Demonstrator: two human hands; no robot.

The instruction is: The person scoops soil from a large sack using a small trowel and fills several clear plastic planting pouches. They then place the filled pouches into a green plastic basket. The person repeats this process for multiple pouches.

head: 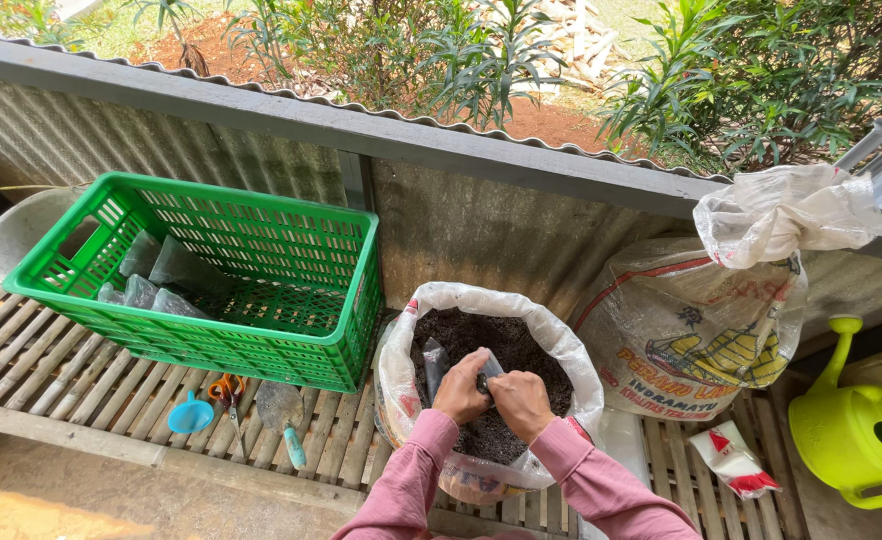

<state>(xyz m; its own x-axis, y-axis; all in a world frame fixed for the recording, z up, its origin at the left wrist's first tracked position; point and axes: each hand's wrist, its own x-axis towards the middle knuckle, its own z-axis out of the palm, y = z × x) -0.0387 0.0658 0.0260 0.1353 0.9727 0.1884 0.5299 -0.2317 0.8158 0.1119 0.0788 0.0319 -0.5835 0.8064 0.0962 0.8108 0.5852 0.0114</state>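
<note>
Both hands over open soil sack (491, 345): left hand (461, 388) and right hand (521, 400) each grip closed on a small dark bag (488, 372), filling underway. Several filled bags (151, 285) already lie in green crate (291, 340) at the slatted bench's left end.

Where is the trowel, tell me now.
In the head view the trowel lies on the slatted bench at lower left, just in front of the green crate, between the orange scissors and the open soil sack.

Head view, steeply down, near
</note>
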